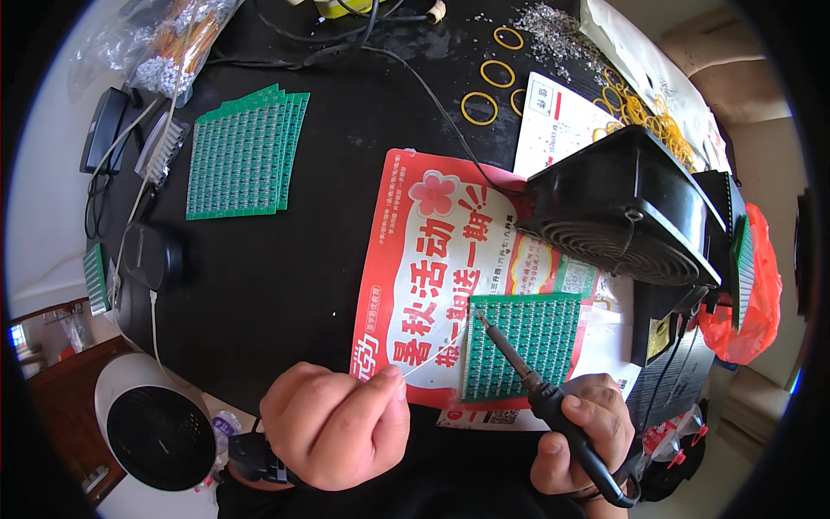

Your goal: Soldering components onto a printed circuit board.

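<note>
Left hand (335, 426) was curled closed, thumb and forefinger pinching a thin silvery wire (424, 367). The wire ran up and to the right, toward the top left corner of the green board (553, 333). Right hand (588, 437) was wrapped around the black handle of the soldering iron (545, 398), its cord curving off below. I had the iron slanted up and to the left across the board, tip near that same corner, close to the far end of the wire. Couldn't tell if tip and wire actually touched.

Board lay flat on the red and white flyer (432, 285), over its lower right part, between my hands and just beyond them. Flyer was on the black surface (337, 259).

Black fan (627, 212) stood right of the flyer, near the board, with a white paper sheet (545, 125) partly behind it. Fanned stack of green boards (233, 156) sat far left, well apart from the flyer. Far right corner: pile of yellow rubber bands (664, 128), metal clippings (562, 35) beside it. Clear bag of orange and white wires (173, 48) at far left. Red plastic bag (752, 290) hung beyond the fan on the right.
</note>
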A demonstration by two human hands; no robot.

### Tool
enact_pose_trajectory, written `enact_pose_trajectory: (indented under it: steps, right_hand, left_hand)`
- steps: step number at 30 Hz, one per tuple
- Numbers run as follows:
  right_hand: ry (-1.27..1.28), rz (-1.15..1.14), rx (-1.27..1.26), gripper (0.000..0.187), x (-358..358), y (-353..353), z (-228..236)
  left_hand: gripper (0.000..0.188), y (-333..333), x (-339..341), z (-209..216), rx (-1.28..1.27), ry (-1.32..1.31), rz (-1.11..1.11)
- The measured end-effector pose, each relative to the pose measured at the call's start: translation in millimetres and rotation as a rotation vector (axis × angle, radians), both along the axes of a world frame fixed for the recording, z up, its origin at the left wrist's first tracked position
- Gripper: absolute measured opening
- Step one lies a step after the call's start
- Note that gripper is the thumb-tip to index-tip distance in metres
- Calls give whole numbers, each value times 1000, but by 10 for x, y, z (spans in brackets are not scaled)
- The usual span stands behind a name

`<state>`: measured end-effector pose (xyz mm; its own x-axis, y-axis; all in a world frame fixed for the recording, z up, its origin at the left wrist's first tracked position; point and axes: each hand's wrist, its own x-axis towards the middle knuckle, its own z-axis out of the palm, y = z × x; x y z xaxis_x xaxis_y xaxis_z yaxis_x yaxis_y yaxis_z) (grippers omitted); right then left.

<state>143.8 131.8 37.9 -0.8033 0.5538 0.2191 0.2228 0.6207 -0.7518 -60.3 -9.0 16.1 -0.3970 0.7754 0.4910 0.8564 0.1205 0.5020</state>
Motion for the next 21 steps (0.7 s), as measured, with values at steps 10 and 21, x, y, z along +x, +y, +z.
enact_pose_trajectory:
  steps: [10,21]
  right_hand:
    - [-46,11,-19,31,-44,57,-15]
    - [-11,2,16,33,-58,26,-24]
  left_hand:
    - [18,21,52,-125,0,102,9]
    - [19,16,89,-57,-64,112,14]
